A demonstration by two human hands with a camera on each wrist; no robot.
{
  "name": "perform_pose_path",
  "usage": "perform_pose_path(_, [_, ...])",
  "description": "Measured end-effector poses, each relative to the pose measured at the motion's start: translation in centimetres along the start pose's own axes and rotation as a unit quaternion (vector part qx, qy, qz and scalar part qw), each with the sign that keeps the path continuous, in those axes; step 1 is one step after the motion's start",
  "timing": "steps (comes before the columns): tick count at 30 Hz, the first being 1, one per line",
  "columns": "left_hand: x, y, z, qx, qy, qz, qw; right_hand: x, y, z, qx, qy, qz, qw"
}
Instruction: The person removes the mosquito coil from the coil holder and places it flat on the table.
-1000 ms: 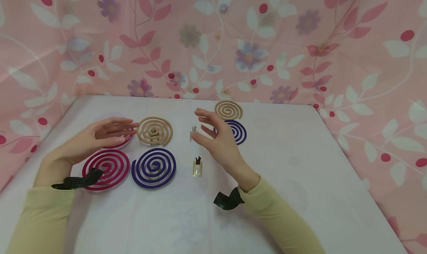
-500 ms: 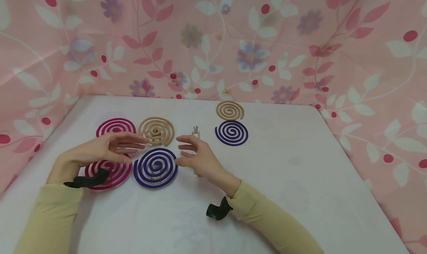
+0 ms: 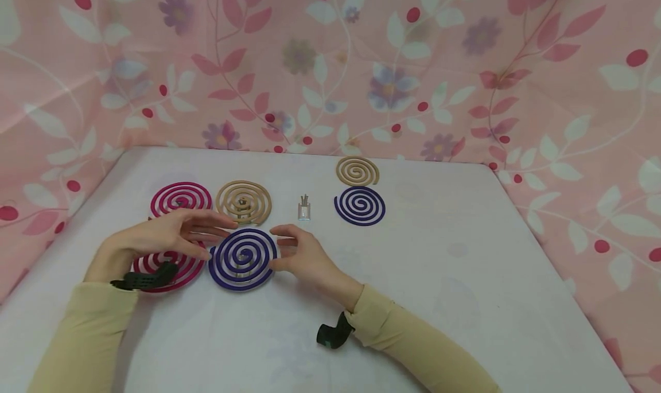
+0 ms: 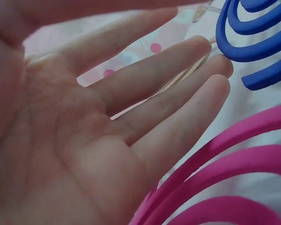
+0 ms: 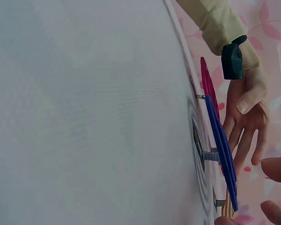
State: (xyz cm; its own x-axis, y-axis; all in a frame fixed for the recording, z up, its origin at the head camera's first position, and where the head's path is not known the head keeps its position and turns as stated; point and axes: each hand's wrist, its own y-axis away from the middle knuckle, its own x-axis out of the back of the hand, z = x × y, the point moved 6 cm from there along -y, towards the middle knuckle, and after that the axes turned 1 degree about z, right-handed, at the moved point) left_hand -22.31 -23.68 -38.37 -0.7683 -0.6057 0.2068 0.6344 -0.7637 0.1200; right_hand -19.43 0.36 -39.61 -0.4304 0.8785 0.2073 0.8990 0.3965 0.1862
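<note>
A blue mosquito coil [image 3: 242, 260] sits raised on a small metal stand. My left hand [image 3: 172, 232] reaches over the near pink coil [image 3: 170, 284] toward its left side, fingers extended; in the left wrist view the palm and straight fingers hold nothing, with the blue coil [image 4: 262, 47] beyond the fingertips. My right hand [image 3: 312, 261] is at the blue coil's right edge, fingers loosely bent and thumb apart. From the right wrist view, its fingertips look clear of the blue coil [image 5: 220, 150]; contact is hard to tell from the head view.
Behind stand a far pink coil [image 3: 181, 198] and a tan coil [image 3: 242, 203], both on stands. Right of them is a bare metal stand [image 3: 304, 210]. Another tan coil [image 3: 357, 171] and blue coil [image 3: 360, 206] lie farther right on the white table [image 3: 465, 301].
My right hand has come left and nearer, from beside the far blue coil to the near one's right edge. My left hand has moved right and nearer, away from the far pink coil.
</note>
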Motion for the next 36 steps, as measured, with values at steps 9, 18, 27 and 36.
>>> perform_pose_path(9, [-0.2, -0.5, -0.5, 0.034, -0.002, 0.019, 0.9992, -0.6, -0.1, 0.6, -0.003, -0.035, -0.020, 0.999])
perform_pose_path(18, [0.0, -0.7, -0.8, 0.045, -0.041, 0.043, 0.9972, -1.0, -0.3, 1.3, -0.029, -0.095, -0.028, 0.995])
perform_pose_path(27, [-0.4, -1.1, -0.7, 0.040, -0.046, 0.042, 0.9973, -1.6, -0.5, 2.1, -0.061, -0.221, -0.037, 0.973])
perform_pose_path(36, [-0.2, -1.2, -0.7, 0.030, -0.082, 0.052, 0.9949, -1.5, -0.7, 2.3, -0.058, -0.229, -0.031, 0.971])
